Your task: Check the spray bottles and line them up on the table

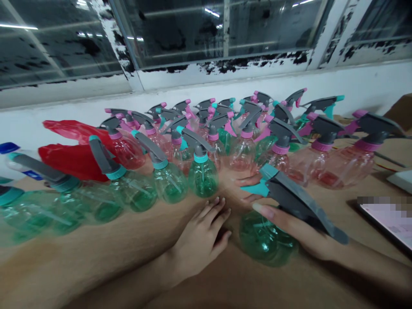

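Note:
My right hand point(289, 225) is wrapped round a green spray bottle point(265, 240) with a grey trigger head and teal nozzle point(296, 199), just below the head. The bottle stands on the brown table point(96, 257) in front of me. My left hand point(201, 234) lies flat on the table just left of that bottle, fingers stretched out and pointing away from me, holding nothing. Beyond both hands stand rows of finished spray bottles, green ones point(202, 176) to the left and pink ones point(244, 152) behind and to the right.
A red plastic bag point(72, 154) lies at the left behind the green bottles. A white wall and a window with peeling paint point(206, 68) close off the back. A tablet or phone point(389, 221) lies at the right table edge, a cardboard box point(401, 109) behind it.

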Action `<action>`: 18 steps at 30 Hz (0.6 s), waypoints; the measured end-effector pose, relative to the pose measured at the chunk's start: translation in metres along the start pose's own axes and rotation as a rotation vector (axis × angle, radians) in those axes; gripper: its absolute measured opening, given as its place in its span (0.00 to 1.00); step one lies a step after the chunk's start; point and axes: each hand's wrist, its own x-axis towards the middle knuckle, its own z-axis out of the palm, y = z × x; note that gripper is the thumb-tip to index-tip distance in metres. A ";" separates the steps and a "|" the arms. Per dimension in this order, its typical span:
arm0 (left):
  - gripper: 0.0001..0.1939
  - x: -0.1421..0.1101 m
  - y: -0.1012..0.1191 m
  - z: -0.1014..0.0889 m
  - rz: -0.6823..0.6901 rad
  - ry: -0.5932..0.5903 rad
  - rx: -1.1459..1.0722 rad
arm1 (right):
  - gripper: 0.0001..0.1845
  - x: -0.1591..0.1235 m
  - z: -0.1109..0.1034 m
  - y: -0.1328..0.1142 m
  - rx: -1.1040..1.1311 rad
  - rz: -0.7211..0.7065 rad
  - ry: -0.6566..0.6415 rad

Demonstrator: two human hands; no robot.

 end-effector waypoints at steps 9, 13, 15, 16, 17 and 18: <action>0.21 0.000 0.000 0.002 -0.002 -0.008 -0.007 | 0.07 0.003 0.000 -0.011 -0.005 0.006 -0.009; 0.21 0.000 -0.001 0.003 -0.007 -0.014 -0.008 | 0.06 0.004 0.000 -0.012 0.005 -0.022 -0.003; 0.21 0.000 -0.001 0.003 -0.004 -0.010 -0.006 | 0.06 0.005 0.000 -0.012 0.012 -0.053 -0.003; 0.20 -0.001 -0.001 0.003 -0.003 -0.006 -0.007 | 0.06 0.006 0.000 -0.012 0.009 -0.066 -0.011; 0.20 -0.001 -0.001 0.002 -0.004 -0.001 -0.009 | 0.07 0.006 0.000 -0.012 0.001 -0.076 -0.020; 0.20 -0.001 -0.001 0.002 -0.004 0.003 -0.011 | 0.08 0.007 -0.001 -0.012 -0.014 -0.084 -0.028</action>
